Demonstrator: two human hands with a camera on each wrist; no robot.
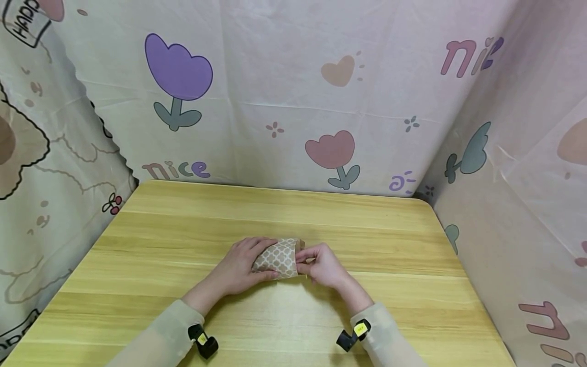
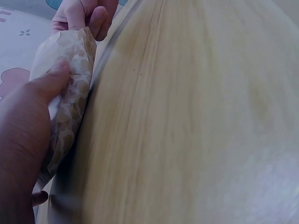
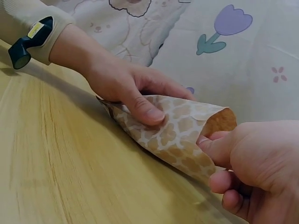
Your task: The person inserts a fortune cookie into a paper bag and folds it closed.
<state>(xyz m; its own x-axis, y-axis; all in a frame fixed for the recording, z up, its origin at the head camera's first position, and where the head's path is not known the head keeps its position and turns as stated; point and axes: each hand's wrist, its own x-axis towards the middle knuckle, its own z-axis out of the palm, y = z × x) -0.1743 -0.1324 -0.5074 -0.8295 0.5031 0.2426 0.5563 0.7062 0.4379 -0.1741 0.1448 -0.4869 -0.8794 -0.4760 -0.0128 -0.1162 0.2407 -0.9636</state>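
A small paper bag (image 1: 282, 259) with a tan and white lattice print lies on its side at the middle of the table, its mouth facing right. My left hand (image 1: 243, 265) grips the bag's body, with the thumb (image 3: 147, 112) on the printed face and the fingers over the far side. At the mouth is my right hand (image 1: 323, 265), thumb and forefinger reaching into the opening and the other fingers (image 3: 229, 191) curled below. The bag hides what lies between those tips. Plain brown paper (image 3: 222, 120) lines the inside of the mouth. The bag's contents are hidden.
The wood-grain table (image 1: 275, 326) spreads on all sides of the bag. A patterned cloth (image 1: 257, 76) hangs behind the table and along both sides. Each sleeve carries a small black wrist camera (image 1: 204, 342).
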